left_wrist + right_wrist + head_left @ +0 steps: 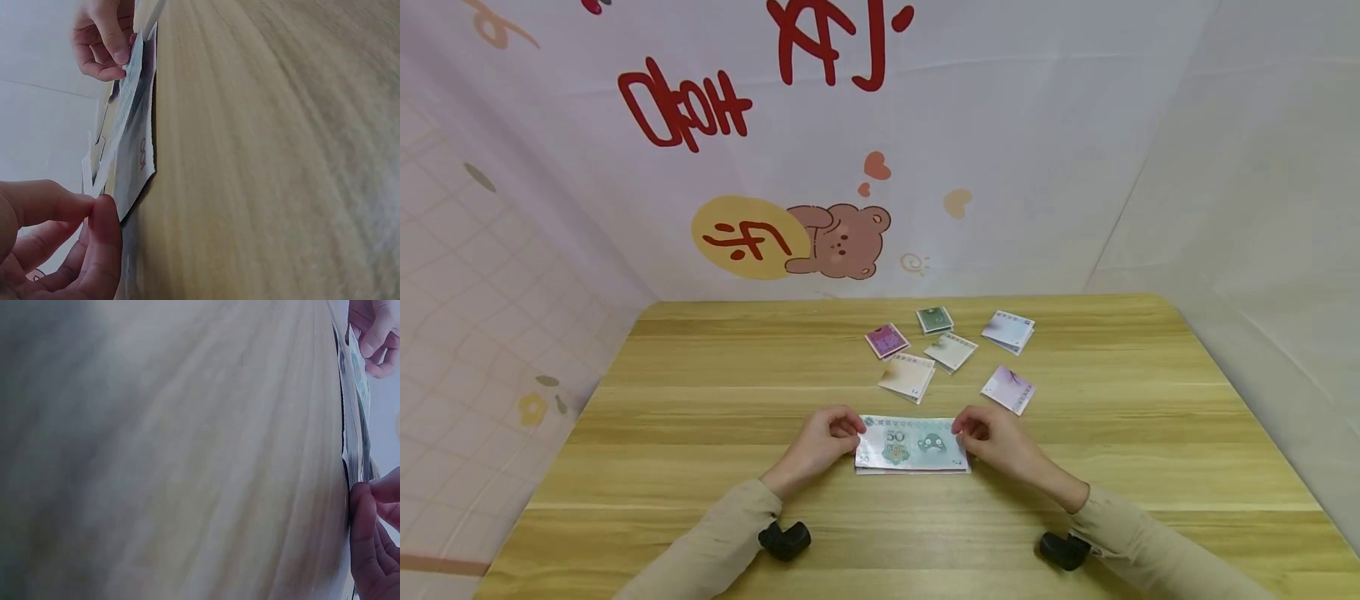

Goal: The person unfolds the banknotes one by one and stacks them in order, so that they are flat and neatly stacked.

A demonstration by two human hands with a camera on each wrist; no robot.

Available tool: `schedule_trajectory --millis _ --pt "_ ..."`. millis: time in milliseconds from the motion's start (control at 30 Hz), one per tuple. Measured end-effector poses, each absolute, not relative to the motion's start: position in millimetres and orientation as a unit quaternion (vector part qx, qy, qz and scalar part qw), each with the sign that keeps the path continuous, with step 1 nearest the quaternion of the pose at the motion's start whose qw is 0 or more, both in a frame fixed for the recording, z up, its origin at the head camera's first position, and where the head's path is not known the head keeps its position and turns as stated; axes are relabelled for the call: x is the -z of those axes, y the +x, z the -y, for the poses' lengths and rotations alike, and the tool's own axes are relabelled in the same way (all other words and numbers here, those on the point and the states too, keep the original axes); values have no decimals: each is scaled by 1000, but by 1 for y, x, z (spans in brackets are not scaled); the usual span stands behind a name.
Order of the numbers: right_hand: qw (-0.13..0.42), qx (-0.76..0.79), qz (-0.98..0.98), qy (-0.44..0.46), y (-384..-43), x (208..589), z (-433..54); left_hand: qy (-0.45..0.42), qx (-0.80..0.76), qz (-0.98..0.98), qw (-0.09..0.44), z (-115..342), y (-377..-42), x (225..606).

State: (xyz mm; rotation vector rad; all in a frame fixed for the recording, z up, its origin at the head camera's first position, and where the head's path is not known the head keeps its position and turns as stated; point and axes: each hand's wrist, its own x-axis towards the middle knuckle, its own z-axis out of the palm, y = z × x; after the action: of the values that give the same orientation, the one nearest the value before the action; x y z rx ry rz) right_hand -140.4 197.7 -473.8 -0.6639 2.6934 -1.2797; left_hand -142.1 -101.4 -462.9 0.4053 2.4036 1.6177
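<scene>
Since each short end is pinched between thumb and fingers, the blue-green rectangular paper banknote printed 50 is held from both sides, well apart from the far edge of the yellow-brown wood-grain table. Grip: left hand grasps the left end, right hand the right; presumably to steady the paper. A lower leaf shows beneath; fold or separate note, cannot tell. Six small folded paper notes in mixed colours lie nearer the far edge, probably there to leave working room.
</scene>
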Motion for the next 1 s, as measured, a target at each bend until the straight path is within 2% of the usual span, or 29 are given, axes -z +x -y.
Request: schedule_trajectory --millis 267,733,1000 --pt "31 400 -890 -217 -141 471 -194 137 -522 -834 116 101 -142 467" --pt "58 360 -907 -210 -144 469 -191 120 -480 -863 104 97 -141 466" --pt "49 346 -914 -205 -142 467 -190 113 -485 -861 100 96 -142 467"
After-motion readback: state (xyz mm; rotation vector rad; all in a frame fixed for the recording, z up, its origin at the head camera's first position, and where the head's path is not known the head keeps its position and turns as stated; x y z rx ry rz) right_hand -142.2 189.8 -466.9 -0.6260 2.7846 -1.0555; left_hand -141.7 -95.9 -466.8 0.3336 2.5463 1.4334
